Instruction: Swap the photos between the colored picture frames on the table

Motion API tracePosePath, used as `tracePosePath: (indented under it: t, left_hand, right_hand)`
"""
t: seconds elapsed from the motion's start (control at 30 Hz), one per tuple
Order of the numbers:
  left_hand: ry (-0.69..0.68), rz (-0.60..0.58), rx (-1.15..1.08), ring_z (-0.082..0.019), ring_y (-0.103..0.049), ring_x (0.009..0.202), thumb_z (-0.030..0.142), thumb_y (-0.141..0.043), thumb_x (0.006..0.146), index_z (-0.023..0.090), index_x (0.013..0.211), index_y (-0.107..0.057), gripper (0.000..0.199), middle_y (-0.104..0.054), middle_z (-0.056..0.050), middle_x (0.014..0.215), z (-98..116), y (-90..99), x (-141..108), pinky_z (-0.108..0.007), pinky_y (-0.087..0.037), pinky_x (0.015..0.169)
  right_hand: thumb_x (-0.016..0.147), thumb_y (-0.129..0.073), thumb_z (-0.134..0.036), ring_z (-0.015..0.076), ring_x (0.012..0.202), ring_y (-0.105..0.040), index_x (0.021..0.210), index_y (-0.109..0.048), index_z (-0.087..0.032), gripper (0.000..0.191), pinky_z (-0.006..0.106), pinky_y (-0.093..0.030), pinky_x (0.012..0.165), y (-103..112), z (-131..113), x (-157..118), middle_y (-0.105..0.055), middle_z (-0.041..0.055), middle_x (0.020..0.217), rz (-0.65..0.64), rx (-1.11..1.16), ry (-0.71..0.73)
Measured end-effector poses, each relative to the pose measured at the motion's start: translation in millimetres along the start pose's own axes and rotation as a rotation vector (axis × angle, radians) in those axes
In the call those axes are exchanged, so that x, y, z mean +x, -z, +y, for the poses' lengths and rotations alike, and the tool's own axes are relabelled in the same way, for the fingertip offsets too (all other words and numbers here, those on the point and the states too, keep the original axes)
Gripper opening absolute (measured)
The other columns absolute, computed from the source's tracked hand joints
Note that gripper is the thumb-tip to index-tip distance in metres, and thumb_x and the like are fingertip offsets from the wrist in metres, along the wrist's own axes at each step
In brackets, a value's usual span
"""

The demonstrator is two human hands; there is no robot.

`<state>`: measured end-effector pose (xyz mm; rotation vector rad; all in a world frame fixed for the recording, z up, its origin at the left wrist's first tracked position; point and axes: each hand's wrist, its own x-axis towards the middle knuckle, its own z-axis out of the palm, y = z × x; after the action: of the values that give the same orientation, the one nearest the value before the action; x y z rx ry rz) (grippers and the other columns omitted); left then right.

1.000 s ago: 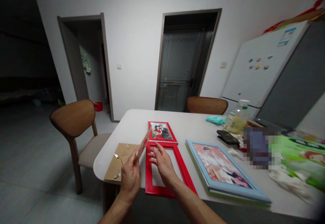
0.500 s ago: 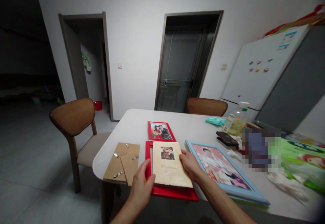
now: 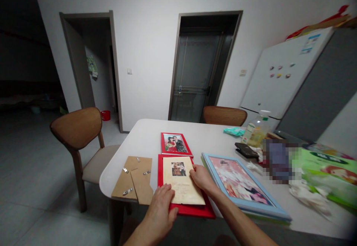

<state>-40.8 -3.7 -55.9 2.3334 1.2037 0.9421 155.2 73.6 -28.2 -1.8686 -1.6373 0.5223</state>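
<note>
A cream photo sheet (image 3: 185, 190) with a small picture near its top lies over a red picture frame (image 3: 195, 210) at the table's front edge. My right hand (image 3: 201, 179) is closed on the sheet's right edge. At the lower left corner, my left hand (image 3: 161, 210) rests with fingers laid over the sheet and frame, thumb apart. Two brown backing boards (image 3: 142, 188) with metal clips overlap to the left. Behind the sheet lies a smaller red-framed photo (image 3: 176, 144) of a couple. Right of my hands is a light blue picture frame (image 3: 242, 184).
On the table's right side are a bottle of yellow liquid (image 3: 256, 130), a black wallet-like object (image 3: 246, 150), a teal packet (image 3: 234, 131), crumpled tissue (image 3: 309, 199) and a green package (image 3: 326, 171). Wooden chairs stand at the left (image 3: 79, 130) and far side (image 3: 225, 115).
The cream sheet has shifted left and now sits lower over the red frame, hiding its opening. My left hand has moved from the frame's left side onto the lower left corner.
</note>
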Motion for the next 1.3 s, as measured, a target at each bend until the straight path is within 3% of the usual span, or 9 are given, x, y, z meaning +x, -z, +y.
tracePosePath:
  t: [0.2,0.4,0.6,0.73,0.87,0.97,1.07,1.17,1.3]
  left_hand:
    - [-0.009,-0.011,0.014,-0.026,-0.040,0.114,0.014,-0.052,0.070,0.017,0.109,-0.049,0.040,-0.047,-0.014,0.121,2.4,0.3,-0.9,-0.051,-0.030,0.096]
    - [0.016,-0.105,0.039,-0.026,-0.041,0.114,0.015,-0.052,0.070,0.016,0.100,-0.054,0.030,-0.050,-0.014,0.119,11.2,9.4,1.5,-0.050,-0.027,0.097]
    - [0.008,-0.095,-0.032,-0.025,-0.041,0.114,0.015,-0.052,0.070,0.016,0.104,-0.053,0.034,-0.049,-0.014,0.120,9.5,19.6,-2.5,-0.046,-0.029,0.097]
    - [0.033,-0.001,0.005,-0.023,-0.035,0.118,0.014,-0.053,0.066,0.020,0.116,-0.045,0.051,-0.042,-0.010,0.127,-19.0,50.2,-14.8,-0.043,-0.029,0.098]
    - [0.263,0.016,0.258,-0.026,-0.031,0.120,0.015,-0.060,0.057,0.015,0.117,-0.044,0.061,-0.038,-0.014,0.129,-65.1,81.8,-28.4,-0.042,-0.026,0.099]
    - [0.374,0.020,0.388,-0.026,-0.032,0.120,0.017,-0.061,0.057,0.012,0.114,-0.046,0.059,-0.040,-0.015,0.128,-89.9,90.3,-33.5,-0.040,-0.026,0.099]
    - [0.394,-0.002,0.408,-0.025,-0.034,0.119,0.017,-0.064,0.055,0.012,0.112,-0.048,0.059,-0.041,-0.014,0.127,-98.8,90.5,-33.1,-0.037,-0.027,0.099]
    - [0.384,0.004,0.390,-0.026,-0.038,0.116,0.016,-0.066,0.053,0.013,0.108,-0.052,0.057,-0.045,-0.014,0.124,-98.0,92.0,-30.3,-0.037,-0.029,0.098]
    - [0.314,0.066,0.325,-0.025,-0.045,0.111,0.017,-0.067,0.054,0.015,0.103,-0.054,0.051,-0.051,-0.013,0.118,-86.8,96.1,-23.8,-0.038,-0.034,0.095]
  right_hand:
    - [0.070,-0.036,-0.017,0.0166,0.076,-0.059,0.087,-0.063,-0.012,0.032,0.021,-0.039,0.062,0.2,-2.4,-4.1,-0.066,0.0114,0.086,-0.005,-0.141,0.019]
    - [0.075,-0.039,-0.035,0.0241,0.080,-0.058,0.085,-0.062,-0.010,0.036,0.030,-0.039,0.065,-4.2,-10.7,-10.9,-0.062,0.0188,0.086,0.036,-0.347,-0.020]
    - [0.074,-0.043,-0.036,0.0238,0.081,-0.058,0.095,-0.055,-0.012,0.034,0.031,-0.038,0.064,-3.2,-17.2,-19.0,-0.058,0.0158,0.092,0.028,-0.567,0.006]
    - [0.077,-0.040,-0.036,0.0214,0.079,-0.057,0.097,-0.054,-0.015,0.032,0.029,-0.037,0.063,-4.4,-27.0,-23.4,-0.058,0.0134,0.093,0.028,-0.483,0.058]
    - [0.079,-0.038,-0.035,0.0182,0.086,-0.052,0.104,-0.053,-0.017,0.035,0.027,-0.036,0.071,-27.1,-59.6,-38.1,-0.056,0.0109,0.097,-0.023,-0.274,0.339]
    - [0.076,-0.043,-0.039,0.0198,0.090,-0.049,0.105,-0.053,-0.020,0.036,0.030,-0.033,0.077,-54.3,-91.5,-54.5,-0.057,0.0086,0.095,-0.109,-0.225,0.515]
    - [0.064,-0.054,-0.048,0.0239,0.087,-0.048,0.095,-0.057,-0.019,0.043,0.037,-0.033,0.077,-78.7,-112.3,-65.4,-0.056,0.0090,0.091,-0.167,-0.273,0.558]
    - [0.056,-0.061,-0.039,0.0245,0.086,-0.048,0.095,-0.056,-0.019,0.044,0.037,-0.035,0.075,-92.3,-117.7,-66.4,-0.054,0.0094,0.092,-0.177,-0.247,0.515]
    - [0.054,-0.061,-0.028,0.0222,0.092,-0.046,0.108,-0.050,-0.019,0.056,0.032,-0.037,0.078,-83.8,-113.8,-62.2,-0.052,0.0087,0.099,-0.142,-0.046,0.487]
